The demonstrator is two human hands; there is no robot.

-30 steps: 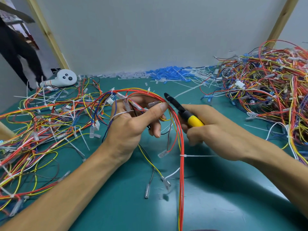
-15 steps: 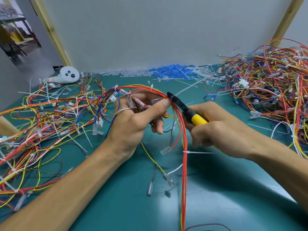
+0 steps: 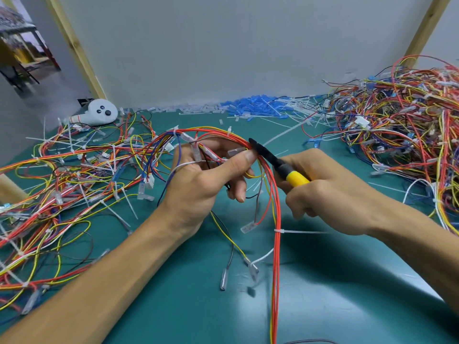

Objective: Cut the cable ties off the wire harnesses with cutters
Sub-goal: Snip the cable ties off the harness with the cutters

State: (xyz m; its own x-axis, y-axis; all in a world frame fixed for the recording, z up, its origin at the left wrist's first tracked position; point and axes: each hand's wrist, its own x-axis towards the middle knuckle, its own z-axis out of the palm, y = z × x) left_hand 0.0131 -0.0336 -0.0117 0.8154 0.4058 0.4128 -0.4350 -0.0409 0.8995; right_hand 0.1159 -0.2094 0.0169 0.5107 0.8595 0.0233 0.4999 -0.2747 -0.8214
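My left hand (image 3: 198, 184) grips a wire harness (image 3: 274, 214) of red, yellow and blue wires, thumb pressed on the bundle near its bend. My right hand (image 3: 330, 194) holds cutters (image 3: 275, 160) with a yellow handle and black jaws. The jaw tip sits right at the red wires beside my left thumb. A white cable tie (image 3: 298, 231) wraps the hanging red wires lower down, its tail pointing right. Another white tie (image 3: 229, 131) stands on the top of the bundle's arc.
A big tangle of harnesses (image 3: 402, 135) fills the right side, and a flatter spread of wires (image 3: 62, 184) covers the left. Blue and white cut pieces (image 3: 250, 108) lie along the back wall. A white controller (image 3: 101, 112) sits back left on the green mat (image 3: 335, 294).
The cutters' jaws have moved in closer to the red wires by my left thumb. My left hand keeps its grip on the harness.
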